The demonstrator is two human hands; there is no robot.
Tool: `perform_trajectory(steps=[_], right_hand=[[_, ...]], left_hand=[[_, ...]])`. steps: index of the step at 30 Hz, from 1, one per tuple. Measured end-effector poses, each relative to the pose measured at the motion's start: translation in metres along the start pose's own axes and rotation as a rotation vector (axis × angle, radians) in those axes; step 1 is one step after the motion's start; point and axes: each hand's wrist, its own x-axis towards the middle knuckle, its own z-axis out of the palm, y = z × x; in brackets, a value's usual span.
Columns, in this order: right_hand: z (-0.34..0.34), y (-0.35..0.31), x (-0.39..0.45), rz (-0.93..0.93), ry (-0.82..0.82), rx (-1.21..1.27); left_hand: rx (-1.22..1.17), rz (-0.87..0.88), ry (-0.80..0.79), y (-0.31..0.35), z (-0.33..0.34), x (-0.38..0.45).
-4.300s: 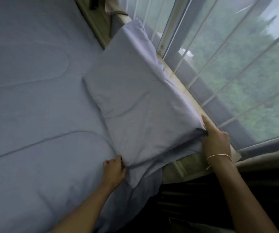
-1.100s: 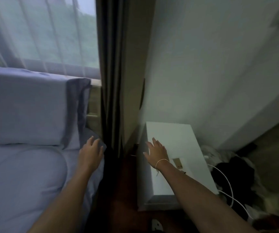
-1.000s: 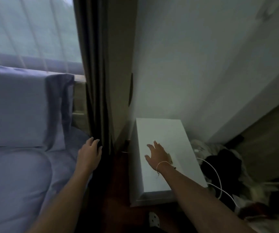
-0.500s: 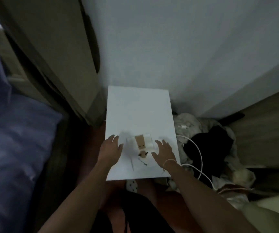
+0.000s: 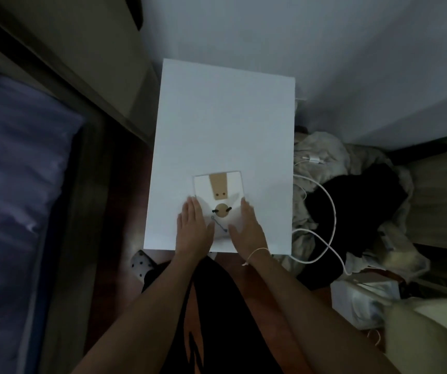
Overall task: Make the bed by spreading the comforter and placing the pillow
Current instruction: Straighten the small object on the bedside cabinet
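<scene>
The lavender comforter (image 5: pixel 14 190) fills the left edge of the view, lying over the bed's side. The pillow is out of sight. My left hand (image 5: pixel 194 228) and my right hand (image 5: pixel 246 229) rest flat on a white bedside table (image 5: pixel 225 117), palms down with fingers together. Between them lies a white card (image 5: pixel 218 184) with a tan strip and a round tan patch. Neither hand holds anything.
A dark wooden bed frame (image 5: pixel 87 211) runs beside the comforter. A white cable (image 5: pixel 325 211) loops over a pile of dark and pale clothes (image 5: pixel 352 201) to the right of the table. A spotted sock (image 5: pixel 141 264) lies on the floor. The white wall (image 5: pixel 325 49) is behind.
My view has swung from the bed and pillow to straight down on the bedside table. Both hands have left the bedding and settled on either side of the card.
</scene>
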Motion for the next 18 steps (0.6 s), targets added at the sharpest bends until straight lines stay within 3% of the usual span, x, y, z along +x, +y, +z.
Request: perform_trajectory(steps=[7,11,18], right_hand=[[-0.006,-0.023,0.005,0.216,0.066,0.378],[-0.01,-0.023,0.009,0.289,0.03,0.374],[-0.025,-0.021,0.009,0.264,0.033,0.343]], left_hand=[[-0.263,-0.117,0.085,0.031,0.0,0.001],[-0.357,-0.1,0.143,0.036,-0.011,0.007],[-0.326,-0.07,0.106,0.025,-0.029,0.02]])
